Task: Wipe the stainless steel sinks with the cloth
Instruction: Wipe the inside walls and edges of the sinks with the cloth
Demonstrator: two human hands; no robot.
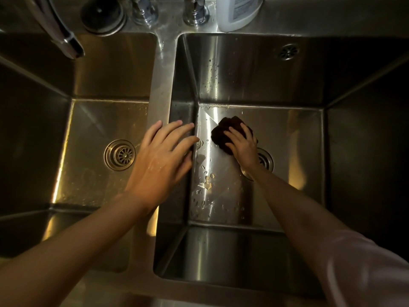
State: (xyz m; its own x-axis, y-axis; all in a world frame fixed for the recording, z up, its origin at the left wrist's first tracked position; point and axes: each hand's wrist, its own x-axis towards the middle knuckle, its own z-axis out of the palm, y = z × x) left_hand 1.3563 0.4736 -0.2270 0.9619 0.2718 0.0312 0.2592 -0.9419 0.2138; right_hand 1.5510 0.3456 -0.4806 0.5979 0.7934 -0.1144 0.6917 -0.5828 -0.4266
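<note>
Head view: I look straight down on two stainless steel sinks, side by side.
Right hand: my right hand [242,147] is at centre frame, on the floor of the right sink [287,134], fingers curled over the dark cloth [230,132] and pressing it down.
Left hand: my left hand [164,156] hangs left of centre, fingers spread and straight, over the divider [162,85]; I cannot tell whether it touches.
Cloth: bunched, just beside the right drain [265,160].
Left sink: the left sink [106,120] lies at frame left, with its drain [120,155] showing.
Risk: water beads [208,180] below the cloth would likely streak if I skip them; the bunched cloth may miss corners.
Writing: the white bottle [239,12] at upper centre carries a label, too blurred to read.
</note>
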